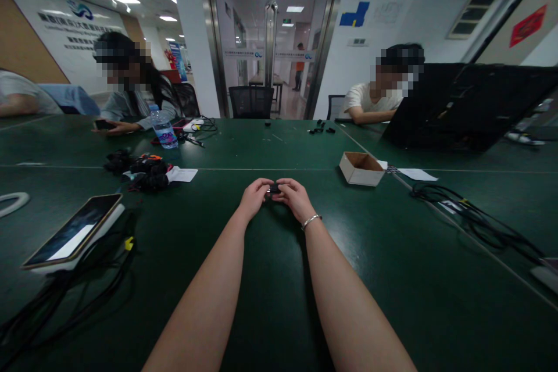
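Both my arms reach forward over the dark green table (279, 279). Between my fingertips is a small black object (274, 188), too small to name. My left hand (254, 196) pinches its left end, and my right hand (296, 197) grips its right end. A silver bracelet (311, 221) circles my right wrist. Fingers cover much of the black object, so its full shape is hidden.
An open cardboard box (361, 170) stands to the right, near coiled black cables (466, 206). Leftward are a phone (76, 229) on a white block, a black bundle (148, 171) and a water bottle (163, 128). Small black pieces (321, 128) lie farther back. A large monitor (471, 104) stands right.
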### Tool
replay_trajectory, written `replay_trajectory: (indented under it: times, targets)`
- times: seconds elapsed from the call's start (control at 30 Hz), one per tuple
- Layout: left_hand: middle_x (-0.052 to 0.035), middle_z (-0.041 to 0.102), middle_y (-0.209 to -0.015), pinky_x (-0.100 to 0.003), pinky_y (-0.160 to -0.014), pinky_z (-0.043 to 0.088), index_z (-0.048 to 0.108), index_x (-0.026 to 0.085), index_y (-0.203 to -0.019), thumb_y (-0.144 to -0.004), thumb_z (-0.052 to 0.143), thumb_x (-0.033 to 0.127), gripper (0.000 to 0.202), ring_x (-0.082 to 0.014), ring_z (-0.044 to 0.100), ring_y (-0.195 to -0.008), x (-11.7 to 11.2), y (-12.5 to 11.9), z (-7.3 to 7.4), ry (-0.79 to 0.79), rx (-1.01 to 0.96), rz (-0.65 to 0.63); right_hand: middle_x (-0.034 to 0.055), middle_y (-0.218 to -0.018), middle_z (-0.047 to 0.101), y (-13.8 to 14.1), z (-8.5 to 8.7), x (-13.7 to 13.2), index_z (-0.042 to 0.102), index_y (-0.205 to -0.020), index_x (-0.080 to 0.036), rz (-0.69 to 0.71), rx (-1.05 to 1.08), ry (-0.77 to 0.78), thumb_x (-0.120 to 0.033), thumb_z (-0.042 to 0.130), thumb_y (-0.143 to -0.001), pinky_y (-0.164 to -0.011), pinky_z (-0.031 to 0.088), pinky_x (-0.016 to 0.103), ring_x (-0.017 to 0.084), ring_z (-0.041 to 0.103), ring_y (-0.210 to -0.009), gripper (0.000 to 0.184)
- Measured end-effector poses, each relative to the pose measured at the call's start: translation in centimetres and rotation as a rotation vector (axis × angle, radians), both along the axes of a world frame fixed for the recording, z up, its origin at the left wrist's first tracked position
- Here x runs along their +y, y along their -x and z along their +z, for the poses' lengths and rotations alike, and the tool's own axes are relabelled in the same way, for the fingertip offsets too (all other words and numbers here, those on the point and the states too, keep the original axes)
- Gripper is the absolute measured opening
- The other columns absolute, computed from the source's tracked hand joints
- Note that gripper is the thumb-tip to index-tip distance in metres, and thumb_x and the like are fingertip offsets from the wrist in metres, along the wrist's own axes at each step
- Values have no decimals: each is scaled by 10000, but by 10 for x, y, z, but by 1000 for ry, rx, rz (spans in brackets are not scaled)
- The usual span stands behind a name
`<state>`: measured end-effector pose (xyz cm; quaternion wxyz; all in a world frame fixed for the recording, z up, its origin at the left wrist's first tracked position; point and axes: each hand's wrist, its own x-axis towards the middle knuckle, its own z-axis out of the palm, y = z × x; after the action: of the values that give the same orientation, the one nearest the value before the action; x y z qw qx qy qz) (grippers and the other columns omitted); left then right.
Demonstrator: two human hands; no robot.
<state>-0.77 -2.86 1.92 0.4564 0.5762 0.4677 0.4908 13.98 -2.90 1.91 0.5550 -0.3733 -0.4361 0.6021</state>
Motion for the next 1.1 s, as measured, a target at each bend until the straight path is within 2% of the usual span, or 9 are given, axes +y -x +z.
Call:
replay_trajectory:
  times: [0.17,0.53,0.7,0.77,0.87,0.93,1.0,1.03,1.1]
  targets:
    - [7,514,-592,-192,-449,310,647,158,-927,-834,461,348,282,-87,422,-482,0,0,1,-6,0,-2,-16,-679,640,0,-1,0,627,-877,-174,4,-5,1,-181,685,-743,-587,596,245,119,660,-564,146]
    - [22,501,-592,-196,-472,312,643,167,-954,-827,470,315,261,-86,415,-488,0,0,-1,0,1,-22,-24,-652,639,0,1,0,626,-868,-180,1,-5,7,-174,683,-734,-587,597,253,119,657,-550,146]
    - [37,467,-550,-210,-486,312,637,169,-936,-846,477,404,299,-93,400,-472,0,0,-2,-47,8,-9,-25,-695,650,-1,-2,1,615,-883,-185,33,-10,-13,-201,692,-706,-589,590,260,121,660,-568,193]
    - [46,448,-538,-212,-495,315,622,172,-932,-847,486,429,303,-96,404,-477,1,0,-4,-73,8,24,-35,-715,641,-2,-4,2,611,-924,-188,69,-59,-55,-215,696,-683,-520,558,228,99,627,-517,256]
    - [43,478,-575,-213,-522,326,595,180,-878,-825,538,461,292,-103,439,-526,2,2,-7,-130,66,92,-38,-761,638,-1,-7,3,619,-948,-189,106,-256,-140,-180,692,-632,-366,417,159,49,512,-419,325]
    - [38,506,-603,-217,-543,331,577,183,-808,-786,599,474,293,-110,459,-563,2,1,-7,-154,171,113,-37,-730,630,2,-8,3,635,-851,-180,88,-431,-201,-117,668,-597,-363,361,137,51,492,-457,264]
    - [41,506,-597,-223,-547,319,552,187,-751,-748,650,463,293,-116,461,-572,-1,-1,-5,-148,289,107,-39,-670,605,6,-10,2,624,-728,-175,22,-557,-256,-64,643,-565,-412,369,132,68,506,-529,198]
    - [43,502,-589,-226,-544,309,540,191,-736,-740,661,455,291,-119,458,-569,-2,-2,-5,-137,332,103,-40,-665,600,9,-10,1,619,-717,-176,-15,-575,-274,-49,634,-555,-430,377,135,73,510,-548,206]
    - [42,513,-595,-233,-541,297,525,197,-729,-753,650,448,282,-124,458,-565,-7,-5,-4,-117,370,89,-42,-695,609,14,-12,-3,629,-825,-190,-55,-527,-254,-47,622,-554,-427,387,153,75,506,-523,307]
